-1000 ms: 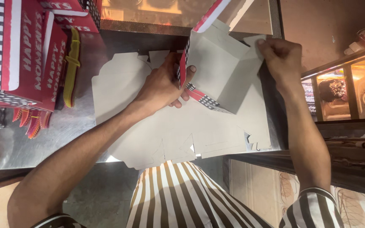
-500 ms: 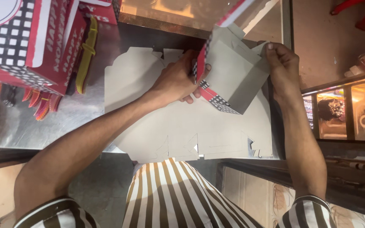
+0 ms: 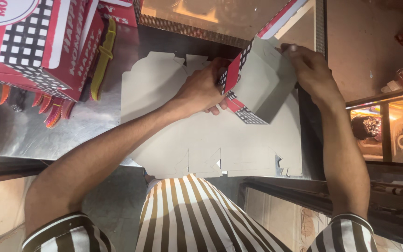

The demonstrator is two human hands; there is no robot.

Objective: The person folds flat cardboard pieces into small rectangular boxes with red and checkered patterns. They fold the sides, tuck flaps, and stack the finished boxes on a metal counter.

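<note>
Box (image 3: 262, 81), half-folded: left hand (image 3: 201, 91) fingers grip red side; right hand (image 3: 311, 70) fingers pinch top flap. Under: flat blanks (image 3: 211, 140) on bench (image 3: 85, 126).

A half-folded box (image 3: 262, 84) stands on a stack of flat blanks (image 3: 220, 144) that lies on the counter (image 3: 89, 126), between the left hand (image 3: 201, 91) on its left wall and the right hand (image 3: 311, 70) on its far right flap. Finished boxes (image 3: 33, 42) sit at the far left, with a yellow strip (image 3: 102, 58) just right of them. A display case (image 3: 388, 126) lies right of the counter.
</note>
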